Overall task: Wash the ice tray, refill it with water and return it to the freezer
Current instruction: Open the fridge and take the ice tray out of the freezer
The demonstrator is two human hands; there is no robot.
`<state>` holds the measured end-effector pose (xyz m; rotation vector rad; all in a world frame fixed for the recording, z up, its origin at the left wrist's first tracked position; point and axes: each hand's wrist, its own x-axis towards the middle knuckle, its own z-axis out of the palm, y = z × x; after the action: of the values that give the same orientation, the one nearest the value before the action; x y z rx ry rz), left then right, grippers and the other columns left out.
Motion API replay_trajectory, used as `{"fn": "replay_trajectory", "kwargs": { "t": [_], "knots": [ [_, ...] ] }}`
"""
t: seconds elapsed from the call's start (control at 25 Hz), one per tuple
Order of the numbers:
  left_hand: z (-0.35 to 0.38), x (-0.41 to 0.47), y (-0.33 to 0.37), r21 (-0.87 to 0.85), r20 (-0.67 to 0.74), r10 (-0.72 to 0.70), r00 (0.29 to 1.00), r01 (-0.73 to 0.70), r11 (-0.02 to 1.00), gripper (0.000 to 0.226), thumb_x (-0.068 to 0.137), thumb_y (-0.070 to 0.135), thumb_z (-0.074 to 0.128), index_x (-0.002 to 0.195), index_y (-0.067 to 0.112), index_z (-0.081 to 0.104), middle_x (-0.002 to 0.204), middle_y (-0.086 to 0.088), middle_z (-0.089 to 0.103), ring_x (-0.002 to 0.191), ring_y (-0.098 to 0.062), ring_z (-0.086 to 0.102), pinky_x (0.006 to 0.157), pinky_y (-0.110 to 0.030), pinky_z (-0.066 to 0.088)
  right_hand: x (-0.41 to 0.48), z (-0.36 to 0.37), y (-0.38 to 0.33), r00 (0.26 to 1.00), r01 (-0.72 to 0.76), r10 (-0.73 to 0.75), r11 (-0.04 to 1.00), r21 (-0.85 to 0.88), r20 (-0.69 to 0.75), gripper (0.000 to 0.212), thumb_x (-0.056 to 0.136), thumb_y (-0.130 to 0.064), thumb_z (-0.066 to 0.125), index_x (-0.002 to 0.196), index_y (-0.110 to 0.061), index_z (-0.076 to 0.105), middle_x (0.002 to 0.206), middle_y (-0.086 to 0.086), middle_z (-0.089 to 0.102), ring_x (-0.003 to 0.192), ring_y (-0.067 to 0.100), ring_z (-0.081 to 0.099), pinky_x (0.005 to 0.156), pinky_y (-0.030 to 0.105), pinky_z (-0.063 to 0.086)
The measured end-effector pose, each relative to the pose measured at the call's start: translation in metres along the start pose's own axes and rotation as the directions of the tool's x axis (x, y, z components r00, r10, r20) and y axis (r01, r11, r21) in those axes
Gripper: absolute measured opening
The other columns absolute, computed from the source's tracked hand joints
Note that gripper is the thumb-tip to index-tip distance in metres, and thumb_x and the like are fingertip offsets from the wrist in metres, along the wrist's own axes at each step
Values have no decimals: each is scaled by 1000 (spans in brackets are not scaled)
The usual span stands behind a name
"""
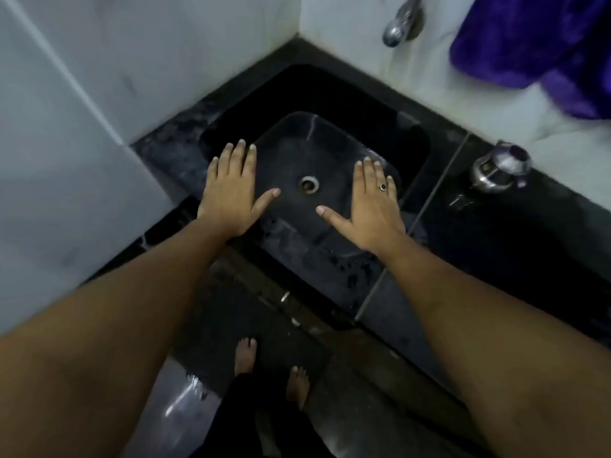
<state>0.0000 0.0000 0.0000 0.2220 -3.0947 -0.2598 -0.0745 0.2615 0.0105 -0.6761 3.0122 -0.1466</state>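
Nearest: two bare feet [246, 355] are standing on a dark floor below the counter edge. Both forearms are reaching forward, up and away from the camera.

Left hand [231, 190]: lying palm down over the left edge of the sink [330, 94]. Its fingers [238, 153] are pointing straight out and staying close together, with the thumb angling out toward the drain [309, 184]. It is holding nothing. I cannot tell whether it is touching the sink.

Right hand [370, 206]: lying palm down over the right part of the basin, level with the left hand. Its fingers [372, 170] are also stretching out flat and side by side, with the thumb spreading toward the drain. It is wearing a ring [383, 187] with a dark stone and is gripping nothing. Contact with the basin is again unclear.

The drain is sitting between the two thumbs, apart from both.

Ice tray: I cannot tell where it is from this view.

Farther: a dark stone counter [512, 242] is surrounding the sink, and a shiny steel object [501, 168] is standing on it to the right. On the far wall a chrome tap [401, 21] is projecting above the sink; a purple cloth [535, 41] is hanging just right of it. The frame is slightly blurred.
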Motion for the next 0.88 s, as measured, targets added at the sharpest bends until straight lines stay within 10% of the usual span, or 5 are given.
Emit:
{"fn": "replay_trajectory", "kwargs": {
  "t": [0.44, 0.88],
  "knots": [
    [20, -238, -73, -60, 1, -583, 813, 582, 811, 88, 106, 64, 32, 167, 2, 16, 174, -24, 18, 161, -42, 15, 129, -59, 17, -55, 47, -149, 853, 513, -503, 858, -44, 138, 118, 87, -89, 27, 163, 0, 7, 172, 21, 6, 160, 34, 2, 128, 55, 7],
    [41, -569, -44, -134, 10, -916, 400, 909, 396, 90, 105, 66, 35, 167, 3, 17, 173, -22, 19, 161, -41, 14, 129, -58, 18, -274, 94, -301, 433, 892, -848, 452, -10, 304, 117, 86, -90, 24, 164, -4, 11, 172, 17, 8, 160, 33, 2, 129, 53, 7]
  ]
}}
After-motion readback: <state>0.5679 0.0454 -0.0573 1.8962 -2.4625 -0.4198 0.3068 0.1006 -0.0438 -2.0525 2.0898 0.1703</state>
